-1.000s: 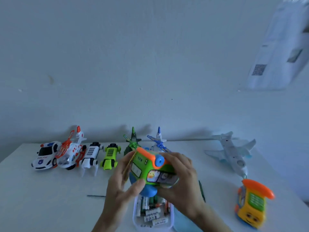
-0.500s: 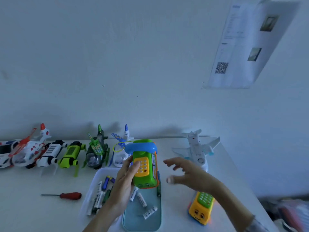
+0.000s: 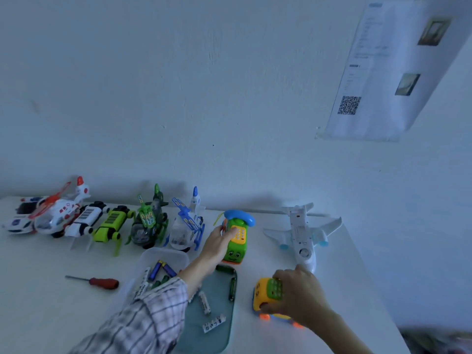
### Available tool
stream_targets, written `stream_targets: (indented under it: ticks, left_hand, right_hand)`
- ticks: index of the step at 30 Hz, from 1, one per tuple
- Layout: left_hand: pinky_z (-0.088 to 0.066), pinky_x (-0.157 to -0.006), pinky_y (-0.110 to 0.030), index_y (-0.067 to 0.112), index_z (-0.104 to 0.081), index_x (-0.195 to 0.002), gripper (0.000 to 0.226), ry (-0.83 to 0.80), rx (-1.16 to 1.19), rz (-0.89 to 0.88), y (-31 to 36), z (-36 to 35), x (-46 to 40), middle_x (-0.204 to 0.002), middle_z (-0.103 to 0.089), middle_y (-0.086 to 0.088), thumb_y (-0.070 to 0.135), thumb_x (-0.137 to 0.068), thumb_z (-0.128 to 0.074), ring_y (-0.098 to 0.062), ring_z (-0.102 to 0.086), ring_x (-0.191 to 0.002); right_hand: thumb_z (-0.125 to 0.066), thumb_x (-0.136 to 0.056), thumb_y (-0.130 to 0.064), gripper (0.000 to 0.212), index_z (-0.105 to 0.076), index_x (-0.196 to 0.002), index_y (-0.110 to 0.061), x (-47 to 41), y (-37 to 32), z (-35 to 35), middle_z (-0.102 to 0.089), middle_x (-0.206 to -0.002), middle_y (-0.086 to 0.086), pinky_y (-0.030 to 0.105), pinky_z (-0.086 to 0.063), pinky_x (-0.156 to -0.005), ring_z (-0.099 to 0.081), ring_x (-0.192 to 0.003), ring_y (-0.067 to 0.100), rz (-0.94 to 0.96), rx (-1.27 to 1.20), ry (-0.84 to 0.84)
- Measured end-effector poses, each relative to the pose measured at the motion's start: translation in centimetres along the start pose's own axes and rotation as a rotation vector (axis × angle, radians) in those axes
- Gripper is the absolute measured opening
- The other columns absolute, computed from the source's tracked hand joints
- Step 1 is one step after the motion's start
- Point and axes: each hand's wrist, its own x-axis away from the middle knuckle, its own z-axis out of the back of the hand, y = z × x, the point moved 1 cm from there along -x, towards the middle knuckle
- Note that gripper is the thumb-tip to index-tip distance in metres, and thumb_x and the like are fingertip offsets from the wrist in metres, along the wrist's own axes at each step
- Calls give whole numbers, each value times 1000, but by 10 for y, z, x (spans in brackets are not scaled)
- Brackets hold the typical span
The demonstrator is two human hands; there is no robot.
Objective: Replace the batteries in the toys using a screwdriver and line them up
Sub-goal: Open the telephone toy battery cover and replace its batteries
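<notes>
Holding the green toy phone [image 3: 235,240] with my left hand [image 3: 216,242], fingers curled against its left side and thumb up by the yellow keypad, while it stands on the white table [image 3: 46,312] with its blue handset on top. Take that phone as the marker. Just to its left runs the row of toys along the wall: the blue-and-clear helicopter [image 3: 186,226], the green helicopter [image 3: 149,222], the lime robot dog [image 3: 110,226], the white robot dog [image 3: 85,221], the red-and-white helicopter [image 3: 60,213] and, at the far end, the police car [image 3: 19,221]. To the phone's right, well apart, lies the white airplane [image 3: 301,231], nose toward me. In front of the phone and to the right, my right hand [image 3: 297,300] is wrapped over the yellow toy phone [image 3: 268,293], fingers curled round its top, the toy tipped with its orange wheels down near the table. Directly in front of the green phone lies the teal lid [image 3: 217,325] with loose batteries [image 3: 205,302] on it; beside that, to the left, the clear tub [image 3: 158,256] holds more of them. Further left of the tub the red-handled screwdriver [image 3: 98,282] lies flat on the table, touched by neither hand.
</notes>
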Motion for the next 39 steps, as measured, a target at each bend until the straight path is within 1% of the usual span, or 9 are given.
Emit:
stream_targets:
  ticks: [4, 9, 15, 19, 24, 27, 32, 36, 39]
  left_hand:
    - [-51, -76, -34, 18, -58, -93, 12, 58, -141, -22, -3, 8, -17, -94, -67, -10, 30, -96, -56, -21, -65, -83]
    - [-37, -52, -25, 11, -56, -73, 37, 209, -274, -41, -9, 16, -24, -66, -56, -5, 40, -89, -40, -15, -54, -59]
    - [-49, -82, -43, 9, -57, -103, 45, 204, -429, -83, -16, 23, -24, -91, -66, -11, 48, -89, -41, -25, -62, -86]
    - [-48, -86, -41, 21, -53, -112, 48, 52, -474, -68, 4, 23, 11, -98, -66, -4, 56, -79, -47, -21, -62, -90]
    - [-35, -108, -33, 39, -40, -139, 82, -196, -239, -120, 27, 41, 76, -137, -53, 15, 72, -67, -58, -5, -47, -126]
    - [-40, -104, -31, 37, -45, -137, 72, -218, -88, -172, 33, 61, 113, -130, -58, 20, 62, -73, -67, -2, -50, -124]
    - [-56, -76, -28, 18, -54, -127, 51, -47, 245, -139, 35, 115, 155, -110, -72, -3, 20, -81, -75, -21, -69, -100]
    - [-57, -72, -25, 21, -57, -123, 72, 192, 168, -168, 21, 188, 174, -103, -73, 3, 38, -58, -81, -17, -70, -94]
    - [-55, -67, -21, 27, -57, -111, 74, 411, 0, -170, 10, 240, 188, -94, -72, 15, 53, -46, -83, -8, -70, -84]
  right_hand:
    - [-61, -57, -73, 65, -57, -106, -30, -10, -14, -14, -62, -98, -8, 32, -38, -76, -50, -102, 22, -216, -164, 184]
    - [-67, -66, -63, 61, -56, -116, -30, -25, -25, -19, -58, -105, -6, 29, -33, -73, -45, -100, 23, -231, -318, 223]
    - [-75, -61, -59, 62, -62, -114, -30, -28, -27, -12, -64, -101, -6, 27, -42, -73, -52, -101, 18, -330, -496, 244]
    - [-81, -58, -57, 51, -65, -99, -30, -20, -26, 13, -62, -80, -13, 24, -41, -57, -57, -72, 8, -407, -748, 341]
    - [-87, -62, -34, 39, -67, -93, -23, -12, -54, 49, -71, -80, -6, 34, -56, -63, -67, -73, 11, -296, -1193, 413]
    - [-82, -67, -20, 32, -67, -93, -9, -6, -102, 64, -74, -80, 6, 24, -52, -49, -70, -66, 15, -126, -1549, 298]
    - [-63, -80, -18, 29, -61, -103, 0, -9, -190, 50, -71, -97, 18, 38, -58, -73, -70, -87, 31, 64, -1890, 85]
    - [-53, -93, -24, 27, -61, -108, -3, -22, -254, 28, -71, -101, 15, 37, -56, -74, -68, -93, 30, 134, -1781, -77]
    - [-53, -93, -33, 27, -63, -97, -8, -35, -290, 4, -69, -90, 8, 30, -51, -71, -65, -81, 19, 5, -1621, -38]
